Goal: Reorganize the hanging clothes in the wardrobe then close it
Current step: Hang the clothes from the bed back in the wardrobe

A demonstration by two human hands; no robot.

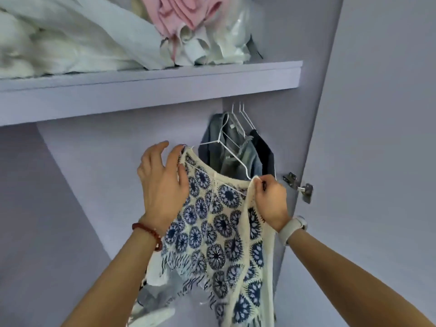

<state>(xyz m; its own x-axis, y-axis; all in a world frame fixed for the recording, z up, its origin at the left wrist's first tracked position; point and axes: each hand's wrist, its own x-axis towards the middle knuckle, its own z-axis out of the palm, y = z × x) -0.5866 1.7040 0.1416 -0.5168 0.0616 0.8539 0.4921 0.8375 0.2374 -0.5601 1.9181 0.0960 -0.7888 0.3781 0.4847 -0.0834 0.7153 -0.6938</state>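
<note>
A cream knitted garment (221, 223) with blue round flower motifs hangs on a white wire hanger (232, 149) inside the lilac wardrobe. My left hand (162, 185) pinches the garment's left shoulder edge between thumb and fingers. My right hand (271, 199) grips its right shoulder edge at the hanger's end. Behind it hang a denim piece (250, 159) and a dark garment (266, 152) on more white hangers, close to the right wall. The rail is hidden under the shelf.
The shelf (151, 90) above carries crumpled white cloth (70, 43), a pink garment (186, 15) and a plastic bag. A metal door hinge (299, 185) sits on the right side panel. Loose pale clothes (155, 291) lie at the wardrobe bottom.
</note>
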